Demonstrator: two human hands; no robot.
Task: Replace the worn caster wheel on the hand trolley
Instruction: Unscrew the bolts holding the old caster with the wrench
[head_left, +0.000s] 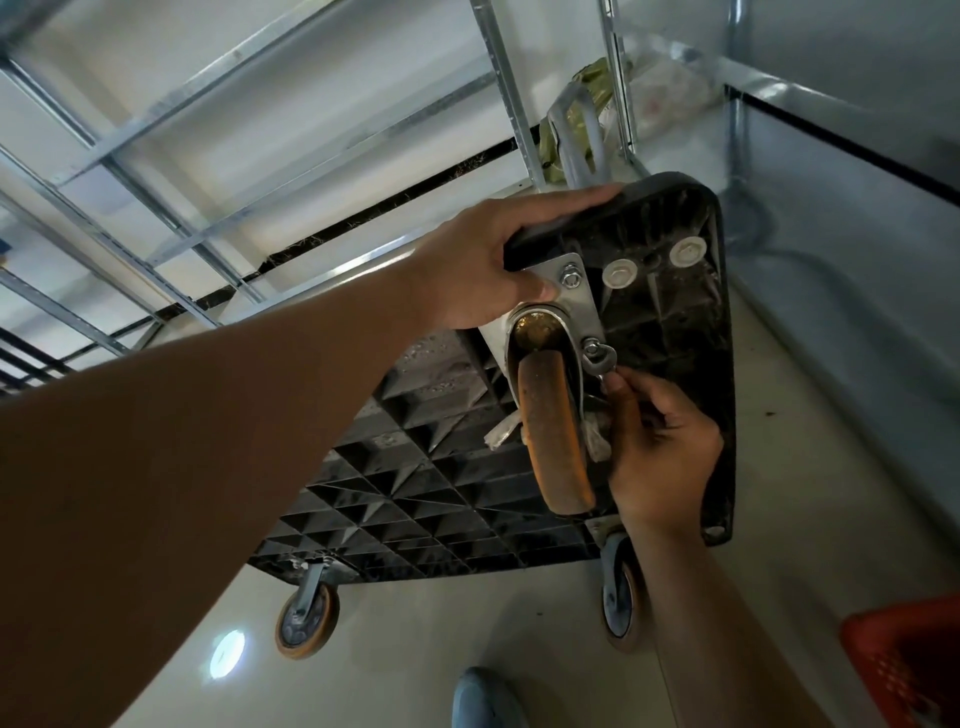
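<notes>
The hand trolley (670, 332) stands tipped on edge on the floor (467, 623), its black ribbed underside facing the camera, long axis running from 7 o'clock up to 1 o'clock. The worn caster wheel (556, 441), orange and grimy, sits at centre, pointing toward 6 o'clock from its steel mounting plate (576, 291). The left hand (488, 260) holds the deck's top edge, grip curled round it. The right hand (660, 447), at 4 o'clock, pinches a small wrench (602, 361) set on a plate nut. Two more casters (306, 618) rest on the glossy beige floor. Galvanised shelving (156, 130) fills the room from 9 to 12 o'clock; a red crate (904, 660) sits at 5 o'clock.
</notes>
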